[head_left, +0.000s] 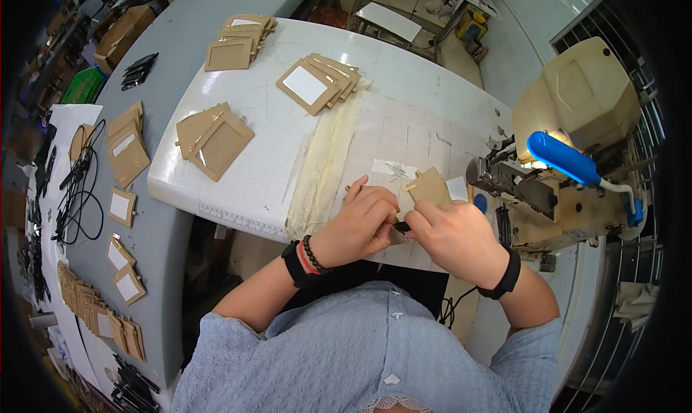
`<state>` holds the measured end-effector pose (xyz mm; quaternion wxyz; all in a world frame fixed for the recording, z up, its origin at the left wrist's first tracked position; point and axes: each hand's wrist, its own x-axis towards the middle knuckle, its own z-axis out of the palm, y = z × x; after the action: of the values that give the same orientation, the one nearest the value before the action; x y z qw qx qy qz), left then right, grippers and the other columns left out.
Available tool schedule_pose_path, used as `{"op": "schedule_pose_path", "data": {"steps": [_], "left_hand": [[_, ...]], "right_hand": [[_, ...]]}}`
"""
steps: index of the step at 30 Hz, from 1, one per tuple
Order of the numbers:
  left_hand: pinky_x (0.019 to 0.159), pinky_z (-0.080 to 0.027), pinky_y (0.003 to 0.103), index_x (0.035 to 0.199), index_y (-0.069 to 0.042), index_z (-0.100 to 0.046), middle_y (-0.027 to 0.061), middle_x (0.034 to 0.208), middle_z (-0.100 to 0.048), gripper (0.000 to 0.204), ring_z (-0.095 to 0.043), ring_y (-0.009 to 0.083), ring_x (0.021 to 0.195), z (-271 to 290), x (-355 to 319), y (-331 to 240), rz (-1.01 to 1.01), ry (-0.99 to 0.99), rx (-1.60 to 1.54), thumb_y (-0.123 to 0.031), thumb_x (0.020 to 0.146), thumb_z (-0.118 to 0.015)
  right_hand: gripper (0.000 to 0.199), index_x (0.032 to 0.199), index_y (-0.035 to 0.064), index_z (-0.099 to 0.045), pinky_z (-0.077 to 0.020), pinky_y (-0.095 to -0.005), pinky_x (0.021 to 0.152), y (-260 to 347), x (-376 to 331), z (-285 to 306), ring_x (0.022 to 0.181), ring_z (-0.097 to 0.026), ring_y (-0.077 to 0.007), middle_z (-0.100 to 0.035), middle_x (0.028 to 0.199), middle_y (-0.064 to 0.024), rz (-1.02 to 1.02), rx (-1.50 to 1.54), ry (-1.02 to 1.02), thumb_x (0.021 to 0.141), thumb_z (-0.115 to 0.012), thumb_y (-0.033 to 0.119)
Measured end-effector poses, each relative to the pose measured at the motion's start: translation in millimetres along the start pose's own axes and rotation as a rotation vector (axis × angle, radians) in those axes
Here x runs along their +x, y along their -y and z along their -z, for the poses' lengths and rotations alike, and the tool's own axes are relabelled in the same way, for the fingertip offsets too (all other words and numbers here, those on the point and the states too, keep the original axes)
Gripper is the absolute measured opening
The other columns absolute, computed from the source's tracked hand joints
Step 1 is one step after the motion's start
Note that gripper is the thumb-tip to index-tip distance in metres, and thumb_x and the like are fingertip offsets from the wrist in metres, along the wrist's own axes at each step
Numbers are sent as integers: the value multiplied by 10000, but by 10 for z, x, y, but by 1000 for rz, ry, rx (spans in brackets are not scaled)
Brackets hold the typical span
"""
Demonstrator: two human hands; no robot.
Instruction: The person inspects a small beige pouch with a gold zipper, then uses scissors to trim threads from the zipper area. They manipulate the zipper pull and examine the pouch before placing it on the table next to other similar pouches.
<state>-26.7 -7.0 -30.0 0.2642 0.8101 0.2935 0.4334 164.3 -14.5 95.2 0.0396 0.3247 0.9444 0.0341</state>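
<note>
My left hand [360,222] and my right hand [458,241] come together over the near edge of the white work table, both with fingers pinched. Between the fingertips shows a small dark piece [402,227], with a bit of tan material beneath it; my fingers hide most of both. Just beyond my right hand's knuckles lies a tan card holder [430,187] with a short tab. Beside it is a white card [458,188]. A sewing machine [569,153] with a blue lever stands to the right of my right hand.
Stacks of tan card holders lie farther off on the white table [267,161], such as the fanned pile [321,81] and the left pile [216,140]. On the grey table [155,161] at left are more holders [94,305] and black cords [79,189].
</note>
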Motion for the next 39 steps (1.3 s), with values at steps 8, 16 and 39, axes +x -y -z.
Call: {"op": "schedule_pose_path", "data": {"steps": [8,16,39], "left_hand": [[1133,-278,550,927,-103,-476,40,1037,-580,278,-581,231,1071,30,-10,8,-16,-10,-8,28,761,-657],[1141,-268,554,921,-104,-470,42,1025,-582,273,-587,237,1068,38,-8,-5,-14,-15,-36,24,758,-648],[1134,-298,467,947,-70,-484,140,1144,-594,222,-548,316,1207,187,48,-72,147,-193,-247,71,785,-541]], "right_hand": [[123,809,68,-547,-480,-323,527,-31,51,20,587,-624,-209,-542,754,-55,43,-12,5,755,-645,119],[126,818,68,-551,-487,-329,535,-25,39,39,598,-629,-216,-552,759,-53,33,-9,5,757,-651,117],[285,1049,-18,-632,-525,-382,745,439,-125,-880,847,-657,-343,-669,930,-187,-467,795,-580,809,-759,68]]}}
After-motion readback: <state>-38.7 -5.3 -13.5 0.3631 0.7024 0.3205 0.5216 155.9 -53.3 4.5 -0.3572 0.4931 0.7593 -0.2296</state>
